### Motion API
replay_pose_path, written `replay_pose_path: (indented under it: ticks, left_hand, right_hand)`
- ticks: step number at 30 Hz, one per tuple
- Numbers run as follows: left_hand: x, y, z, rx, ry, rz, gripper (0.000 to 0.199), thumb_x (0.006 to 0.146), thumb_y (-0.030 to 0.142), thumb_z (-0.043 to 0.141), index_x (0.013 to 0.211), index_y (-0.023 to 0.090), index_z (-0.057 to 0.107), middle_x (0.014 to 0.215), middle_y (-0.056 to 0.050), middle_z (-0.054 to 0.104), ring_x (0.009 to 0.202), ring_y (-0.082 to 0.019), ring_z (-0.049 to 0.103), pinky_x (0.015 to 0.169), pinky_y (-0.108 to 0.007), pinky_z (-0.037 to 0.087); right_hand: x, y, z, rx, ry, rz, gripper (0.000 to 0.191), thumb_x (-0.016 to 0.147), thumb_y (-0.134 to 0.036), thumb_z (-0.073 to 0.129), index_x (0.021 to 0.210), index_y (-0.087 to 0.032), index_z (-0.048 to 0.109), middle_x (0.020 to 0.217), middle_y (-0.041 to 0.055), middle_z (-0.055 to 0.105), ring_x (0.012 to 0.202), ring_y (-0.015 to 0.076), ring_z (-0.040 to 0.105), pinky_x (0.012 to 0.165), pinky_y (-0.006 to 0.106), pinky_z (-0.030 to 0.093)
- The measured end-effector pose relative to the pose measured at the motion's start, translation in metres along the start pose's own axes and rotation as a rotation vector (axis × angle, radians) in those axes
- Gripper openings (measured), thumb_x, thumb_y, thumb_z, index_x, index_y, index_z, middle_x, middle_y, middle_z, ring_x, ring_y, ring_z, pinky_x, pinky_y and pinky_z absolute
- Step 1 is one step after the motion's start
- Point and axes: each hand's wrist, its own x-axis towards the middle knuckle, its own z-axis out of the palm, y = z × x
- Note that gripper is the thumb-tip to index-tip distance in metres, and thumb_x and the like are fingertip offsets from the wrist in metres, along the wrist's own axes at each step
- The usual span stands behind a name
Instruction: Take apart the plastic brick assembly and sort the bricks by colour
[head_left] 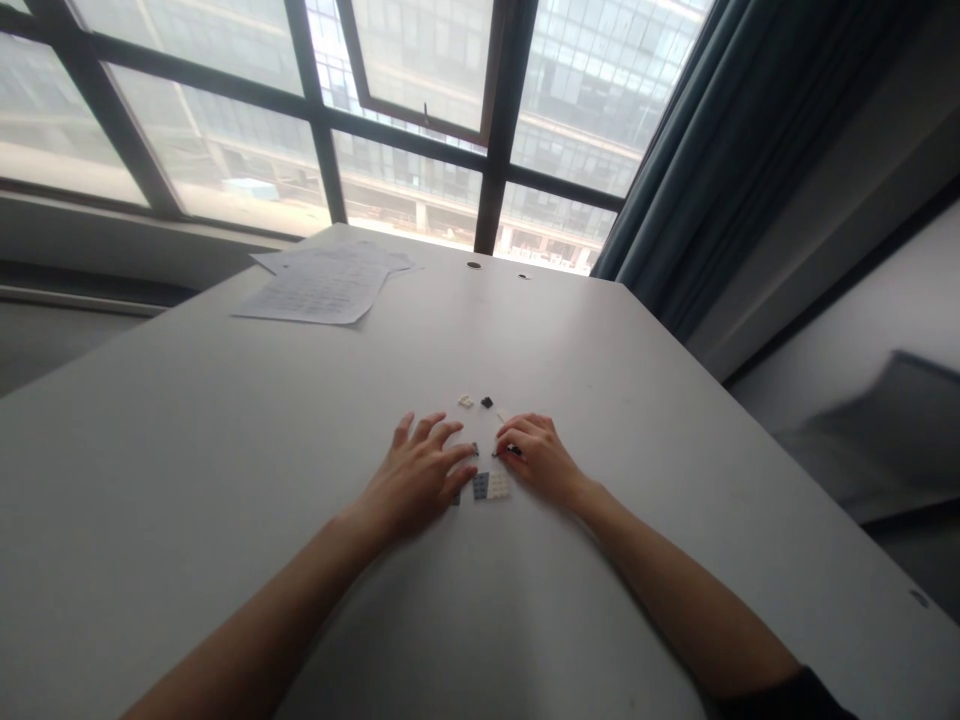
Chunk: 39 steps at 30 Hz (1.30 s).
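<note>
My left hand [424, 465] lies over the white table with its fingers spread. Its index fingertip is at a small dark building-brick piece [475, 449]; whether it touches the piece I cannot tell. Part of a grey piece [456, 499] shows from under that hand. My right hand [536, 452] is closed, fingertips together on a small dark piece [514, 450], mostly hidden. Between and just below the hands lies a studded plate, grey on its left half [481, 487] and white on its right half [498, 486].
Beyond the hands lie white pieces [466, 401], a black piece [487, 402] and a small white piece [501, 414]. Printed papers [315, 290] spread over the far left of the table [225, 450]. A window and a dark curtain [697, 180] stand behind it.
</note>
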Motion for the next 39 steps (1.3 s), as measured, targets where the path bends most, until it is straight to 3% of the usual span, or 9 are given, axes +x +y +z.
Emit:
replay_pose_path:
  ticks: [4, 17, 23, 30, 35, 39]
  left_hand:
    - [0.001, 0.001, -0.001, 0.018, -0.005, 0.02, 0.028, 0.091, 0.039, 0.047, 0.108, 0.029, 0.067, 0.126, -0.007, 0.059, 0.126, -0.033, 0.041, 0.106, -0.061, 0.021]
    - [0.0, 0.001, 0.001, 0.017, -0.031, 0.054, 0.026, 0.091, 0.038, 0.048, 0.109, 0.032, 0.066, 0.127, -0.007, 0.057, 0.125, -0.032, 0.042, 0.106, -0.062, 0.019]
    - [-0.001, 0.0, 0.002, 0.015, -0.056, 0.065, 0.028, 0.089, 0.037, 0.051, 0.114, 0.033, 0.063, 0.128, -0.006, 0.056, 0.126, -0.032, 0.041, 0.106, -0.061, 0.019]
    - [0.0, -0.001, 0.001, 0.027, -0.072, 0.06, 0.026, 0.089, 0.039, 0.052, 0.112, 0.034, 0.064, 0.128, -0.006, 0.056, 0.126, -0.032, 0.041, 0.107, -0.061, 0.018]
    - [0.0, -0.001, 0.0, 0.026, -0.087, 0.05, 0.026, 0.09, 0.04, 0.051, 0.111, 0.034, 0.064, 0.128, -0.006, 0.056, 0.126, -0.033, 0.041, 0.106, -0.062, 0.019]
    - [-0.001, 0.0, -0.001, 0.013, -0.07, 0.042, 0.026, 0.088, 0.038, 0.053, 0.111, 0.034, 0.065, 0.128, -0.006, 0.057, 0.126, -0.032, 0.042, 0.107, -0.061, 0.019]
  right_hand:
    - [0.004, 0.002, -0.004, 0.011, -0.02, -0.004, 0.007, 0.084, -0.014, 0.063, 0.084, -0.02, 0.065, 0.086, 0.0019, 0.069, 0.092, 0.0181, 0.058, 0.091, 0.035, 0.034]
    - [0.033, 0.001, -0.016, 0.004, -0.266, -0.135, 0.017, 0.085, -0.009, 0.058, 0.086, -0.02, 0.07, 0.085, 0.0017, 0.069, 0.083, 0.0156, 0.06, 0.084, 0.028, 0.042]
    - [0.04, -0.002, -0.01, 0.008, -0.248, -0.111, 0.01, 0.082, -0.012, 0.063, 0.086, -0.02, 0.067, 0.086, 0.0015, 0.069, 0.086, 0.0169, 0.06, 0.083, 0.029, 0.042]
    - [0.026, 0.005, -0.01, -0.048, -0.17, -0.057, 0.011, 0.083, -0.02, 0.065, 0.093, -0.022, 0.069, 0.1, 0.0042, 0.066, 0.1, 0.0199, 0.055, 0.09, 0.035, 0.039]
    - [0.022, 0.003, -0.013, -0.08, -0.219, -0.048, 0.021, 0.079, -0.013, 0.065, 0.097, -0.022, 0.069, 0.101, 0.0041, 0.065, 0.101, 0.0204, 0.054, 0.09, 0.036, 0.037]
    - [0.024, -0.003, -0.012, -0.112, -0.236, -0.034, 0.015, 0.079, -0.017, 0.067, 0.094, -0.021, 0.069, 0.099, 0.0052, 0.065, 0.101, 0.0209, 0.053, 0.089, 0.035, 0.037]
